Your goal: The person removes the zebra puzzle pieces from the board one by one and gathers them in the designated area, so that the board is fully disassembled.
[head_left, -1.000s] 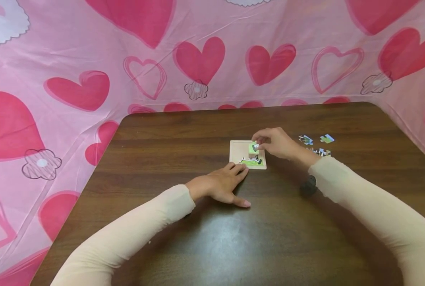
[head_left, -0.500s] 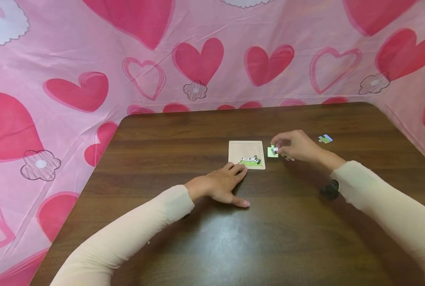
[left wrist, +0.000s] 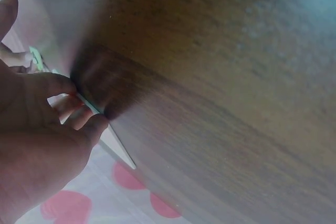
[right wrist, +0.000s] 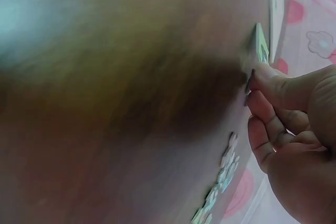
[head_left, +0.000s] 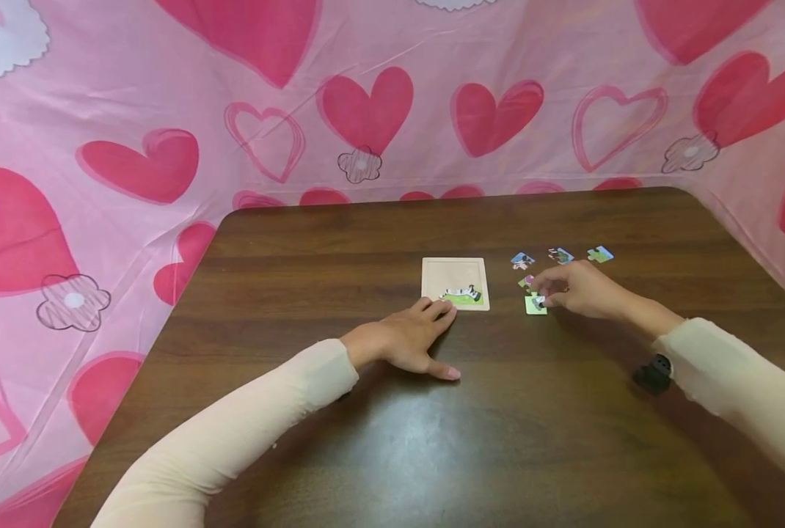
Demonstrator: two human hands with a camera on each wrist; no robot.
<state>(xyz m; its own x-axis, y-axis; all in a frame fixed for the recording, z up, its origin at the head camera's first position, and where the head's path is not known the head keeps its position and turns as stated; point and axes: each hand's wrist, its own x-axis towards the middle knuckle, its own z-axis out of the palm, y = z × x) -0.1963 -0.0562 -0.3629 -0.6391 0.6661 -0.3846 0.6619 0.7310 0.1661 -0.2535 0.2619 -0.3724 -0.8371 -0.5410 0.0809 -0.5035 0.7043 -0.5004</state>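
A square wooden puzzle tray point(head_left: 447, 274) lies at mid-table in the head view. Joined green pieces with a zebra's legs and body point(head_left: 461, 295) fill its near right part. My left hand point(head_left: 409, 339) rests spread out, its fingertips touching the tray's near edge. To the right of the tray, my right hand point(head_left: 584, 290) pinches a light green puzzle piece point(head_left: 532, 306) between thumb and fingers. The right wrist view shows this green piece point(right wrist: 261, 43) tilted on edge beyond the thumb, its lower part hidden by the fingers.
Loose puzzle pieces lie beyond the right hand: a blue one point(head_left: 522, 259), a blue and green one point(head_left: 562, 255) and a green one point(head_left: 600, 254). A pinkish piece point(head_left: 526, 281) is partly hidden by the fingers. A pink heart-print cloth point(head_left: 425, 117) borders the table.
My right hand has carried the green piece from above the tray rightward and nearer to me, beside the loose pieces. The left hand stays on the tray's edge.
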